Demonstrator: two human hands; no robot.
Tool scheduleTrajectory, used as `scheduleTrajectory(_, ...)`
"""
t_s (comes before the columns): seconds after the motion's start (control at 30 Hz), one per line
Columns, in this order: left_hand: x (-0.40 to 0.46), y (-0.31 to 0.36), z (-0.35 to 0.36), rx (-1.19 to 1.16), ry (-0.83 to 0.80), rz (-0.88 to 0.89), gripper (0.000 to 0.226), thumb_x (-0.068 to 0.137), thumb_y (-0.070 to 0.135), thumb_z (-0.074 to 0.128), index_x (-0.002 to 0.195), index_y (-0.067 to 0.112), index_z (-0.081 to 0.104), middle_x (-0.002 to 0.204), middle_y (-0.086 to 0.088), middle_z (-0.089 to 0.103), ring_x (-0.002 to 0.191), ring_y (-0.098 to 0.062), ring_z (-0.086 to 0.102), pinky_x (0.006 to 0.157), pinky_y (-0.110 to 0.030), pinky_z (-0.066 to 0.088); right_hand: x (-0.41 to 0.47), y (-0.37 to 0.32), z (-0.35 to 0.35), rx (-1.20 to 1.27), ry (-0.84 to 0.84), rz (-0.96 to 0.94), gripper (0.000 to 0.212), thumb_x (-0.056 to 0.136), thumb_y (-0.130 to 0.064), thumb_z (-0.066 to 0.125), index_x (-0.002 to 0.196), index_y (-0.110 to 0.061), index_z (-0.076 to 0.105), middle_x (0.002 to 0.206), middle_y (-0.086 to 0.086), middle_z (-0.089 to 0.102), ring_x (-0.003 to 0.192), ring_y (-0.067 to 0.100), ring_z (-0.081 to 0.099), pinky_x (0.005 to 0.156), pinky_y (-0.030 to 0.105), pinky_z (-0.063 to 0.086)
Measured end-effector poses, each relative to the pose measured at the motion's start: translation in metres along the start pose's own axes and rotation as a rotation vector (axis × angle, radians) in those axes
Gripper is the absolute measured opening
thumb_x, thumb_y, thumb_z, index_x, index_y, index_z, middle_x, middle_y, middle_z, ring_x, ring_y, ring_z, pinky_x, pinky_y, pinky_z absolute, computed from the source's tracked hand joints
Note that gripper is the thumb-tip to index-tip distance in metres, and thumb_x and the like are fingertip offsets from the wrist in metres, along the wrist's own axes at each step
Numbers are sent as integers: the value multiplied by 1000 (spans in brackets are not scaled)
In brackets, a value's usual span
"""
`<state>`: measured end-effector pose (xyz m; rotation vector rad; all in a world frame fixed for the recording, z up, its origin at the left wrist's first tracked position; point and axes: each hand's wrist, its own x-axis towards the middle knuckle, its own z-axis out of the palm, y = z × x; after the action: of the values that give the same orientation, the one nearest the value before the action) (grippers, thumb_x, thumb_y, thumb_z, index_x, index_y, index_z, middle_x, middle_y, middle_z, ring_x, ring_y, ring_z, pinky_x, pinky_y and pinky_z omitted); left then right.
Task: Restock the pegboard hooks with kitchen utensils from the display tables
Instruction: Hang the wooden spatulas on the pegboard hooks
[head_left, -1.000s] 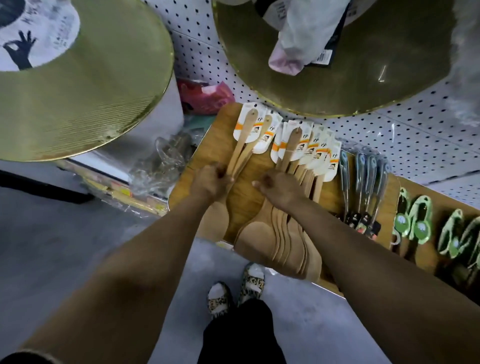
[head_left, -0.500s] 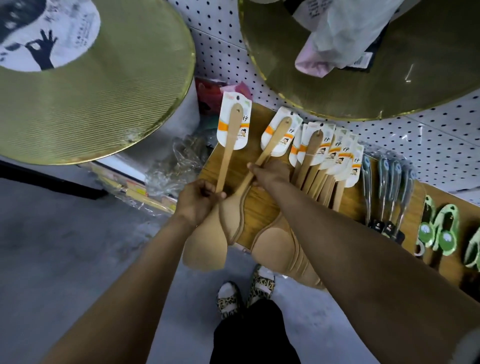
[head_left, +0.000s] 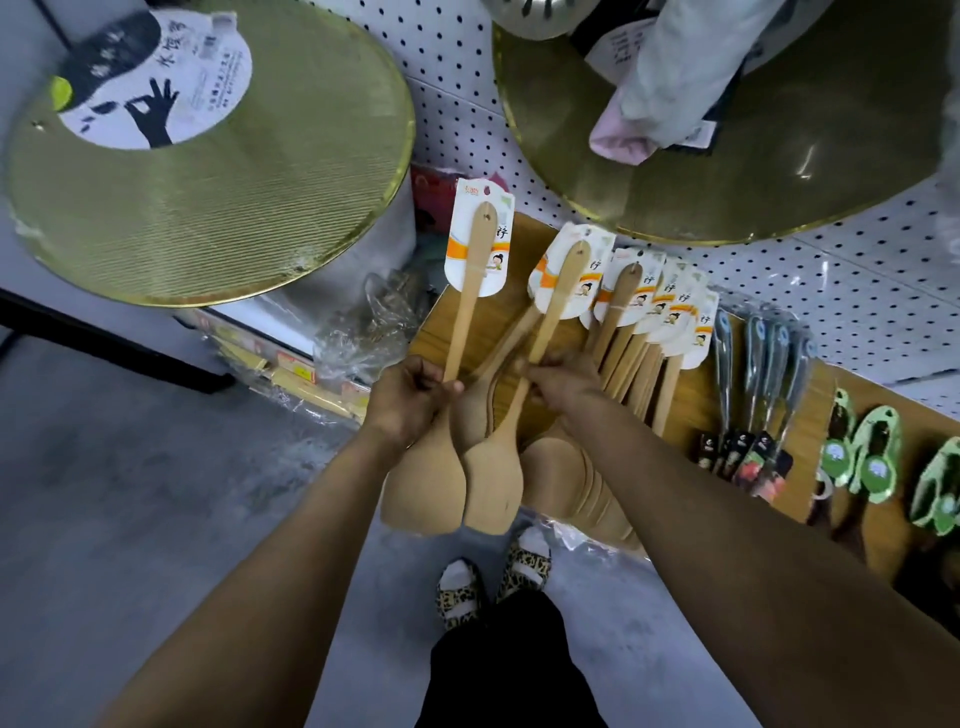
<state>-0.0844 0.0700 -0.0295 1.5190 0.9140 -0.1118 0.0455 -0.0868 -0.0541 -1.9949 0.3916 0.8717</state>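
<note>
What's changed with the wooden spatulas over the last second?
The left hand has lifted one carded wooden spatula off the wooden table and holds it raised. The right hand left the pile and took hold of a second spatula. The remaining stack of spatulas stayed put.

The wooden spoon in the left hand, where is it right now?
In the head view, the wooden spoon sits left of center, gripped by the left hand at its handle, just left of the second spoon that the right hand holds.
</note>
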Motion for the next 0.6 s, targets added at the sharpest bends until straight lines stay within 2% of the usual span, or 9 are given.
scheduleTrajectory(0.17, -26, 10, 13, 18, -21, 54, 24, 80, 9, 77, 72, 16, 56, 77, -6, 61, 75, -21, 57, 73, -36, 48, -43, 21, -20, 75, -33, 6, 28, 81, -20, 82, 100, -9, 65, 93, 11, 72, 75, 18, 65, 65, 30, 59)
scheduleTrajectory(0.27, -42, 6, 21, 64, -43, 86, 19, 80, 10, 77, 76, 13, 59, 78, -7, 62, 75, -21, 56, 75, -37, 48, -61, 33, -34, 104, -54, -25, 21, 81, -18, 82, 89, -13, 63, 89, 9, 70, 73, 18, 63, 57, 26, 53)
scheduleTrajectory(0.33, -54, 4, 24, 100, -45, 102, 17, 81, 13, 77, 83, 6, 62, 83, -11, 65, 76, -22, 58, 77, -37, 50, -76, 41, -43, 113, -48, -50, 24, 81, -16, 82, 80, -17, 58, 89, 10, 70, 74, 20, 63, 56, 28, 52)
scheduleTrajectory(0.4, -67, 1, 28, 109, -42, 93, 18, 79, 16, 78, 90, 9, 67, 87, -14, 69, 78, -24, 62, 79, -38, 52, -87, 50, -53, 140, -30, -79, 29, 80, -14, 83, 78, -17, 54, 91, 13, 69, 76, 23, 64, 54, 30, 53)
scheduleTrajectory(0.5, -89, 0, 37, 126, -69, 88, 21, 78, 18, 80, 97, 21, 70, 81, -10, 70, 77, -25, 64, 80, -38, 52, -108, 63, -74, 143, -20, -142, 28, 80, -14, 83, 80, -16, 54, 91, 13, 71, 77, 23, 66, 58, 31, 55)
scheduleTrajectory(0.6, -121, -1, 57, 119, -78, 109, 20, 78, 17, 80, 95, 19, 71, 77, -4, 68, 75, -22, 62, 75, -34, 50, -127, 82, -101, 151, -21, -196, 28, 80, -12, 82, 77, -15, 54, 86, 14, 69, 77, 28, 66, 63, 38, 56)
